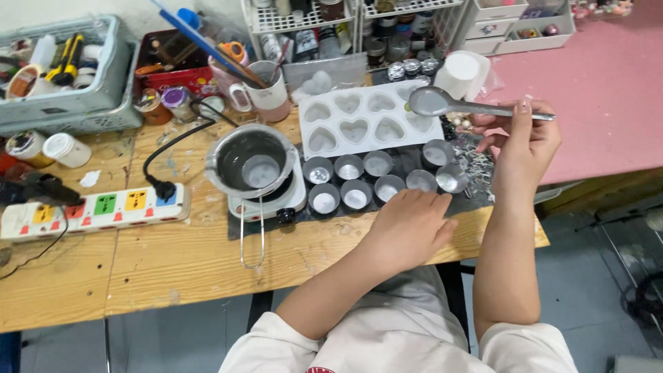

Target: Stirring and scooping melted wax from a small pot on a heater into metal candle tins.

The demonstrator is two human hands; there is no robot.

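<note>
My right hand (521, 145) grips a metal spoon (442, 103) by its handle, with the bowl of the spoon held over the right end of a white heart-shaped mould tray (366, 121). My left hand (409, 224) rests flat on the wooden table (173, 255), fingers loosely curled, just in front of several small round metal cups (356, 197) that hold pale wax. A steel melting pot (252, 162) with a wire handle sits on a small white hot plate (273, 204) to the left of the cups.
A white power strip (97, 207) with coloured sockets lies at the left, with a black cable running to the hot plate. Baskets, jars, a mug (266, 93) with tools and wire shelves crowd the back. A pink surface (594, 90) lies at the right.
</note>
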